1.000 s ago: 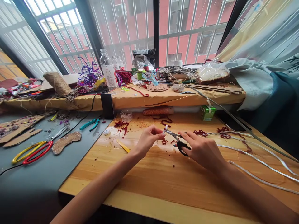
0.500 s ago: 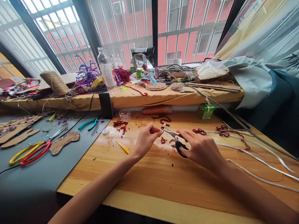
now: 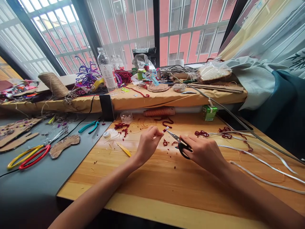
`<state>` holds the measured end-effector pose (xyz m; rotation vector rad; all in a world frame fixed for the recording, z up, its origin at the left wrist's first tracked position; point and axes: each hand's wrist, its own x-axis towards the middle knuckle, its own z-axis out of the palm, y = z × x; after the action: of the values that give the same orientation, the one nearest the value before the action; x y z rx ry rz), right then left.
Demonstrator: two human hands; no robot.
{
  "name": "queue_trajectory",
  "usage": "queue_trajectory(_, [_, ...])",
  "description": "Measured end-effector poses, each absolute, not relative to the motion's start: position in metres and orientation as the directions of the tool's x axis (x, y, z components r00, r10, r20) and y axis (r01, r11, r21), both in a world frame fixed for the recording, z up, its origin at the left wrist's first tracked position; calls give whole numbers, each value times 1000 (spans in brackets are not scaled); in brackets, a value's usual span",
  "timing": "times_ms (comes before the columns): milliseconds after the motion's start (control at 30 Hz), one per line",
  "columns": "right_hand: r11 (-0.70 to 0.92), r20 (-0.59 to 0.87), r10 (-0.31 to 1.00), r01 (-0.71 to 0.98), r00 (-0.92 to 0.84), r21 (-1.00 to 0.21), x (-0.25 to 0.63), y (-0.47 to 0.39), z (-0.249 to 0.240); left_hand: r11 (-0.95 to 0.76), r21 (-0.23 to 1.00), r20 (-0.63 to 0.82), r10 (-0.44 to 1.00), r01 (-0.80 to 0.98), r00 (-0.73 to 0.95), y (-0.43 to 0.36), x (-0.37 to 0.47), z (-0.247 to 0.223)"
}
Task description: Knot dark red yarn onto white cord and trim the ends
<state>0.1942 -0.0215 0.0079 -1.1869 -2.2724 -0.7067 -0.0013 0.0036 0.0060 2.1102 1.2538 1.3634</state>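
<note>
My left hand [image 3: 149, 141] pinches a small dark red and white piece [image 3: 165, 130], too small to make out fully, which looks like yarn with a white end. Black-handled scissors [image 3: 183, 147] are in my right hand [image 3: 202, 148], fingers through the handles. Their blades point left and touch or nearly touch the piece's white end; the blades look almost together. Below lie dark red yarn scraps [image 3: 165, 143] on the wooden table [image 3: 152, 184]. White cords [image 3: 252, 154] and a dark red chenille length [image 3: 202, 134] lie to the right of my right hand.
Left are red-and-yellow-handled scissors [image 3: 35, 156], teal pliers [image 3: 88, 127] and a cardboard cutout [image 3: 64, 146]. A yellow blade-shaped tool [image 3: 124, 149] lies beside my left forearm. Behind stand a clear bead tub [image 3: 126, 117], a copper thread spool [image 3: 159, 111] and a green box [image 3: 209, 112] under a cluttered shelf [image 3: 152, 101].
The scissors' blades have drawn closer together at the white end of the piece. Both hands have shifted very slightly left, along with the whole view.
</note>
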Motion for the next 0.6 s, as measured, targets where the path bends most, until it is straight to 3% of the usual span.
queue_trajectory(200, [490,628,642,865,-440,105,191,-23,9,-561,609,593,791,561,148,6,-4,8])
queue_trajectory(600, [441,603,661,881,-447,170,186,-26,6,-668,261,702,626,697,338,1,-3,3])
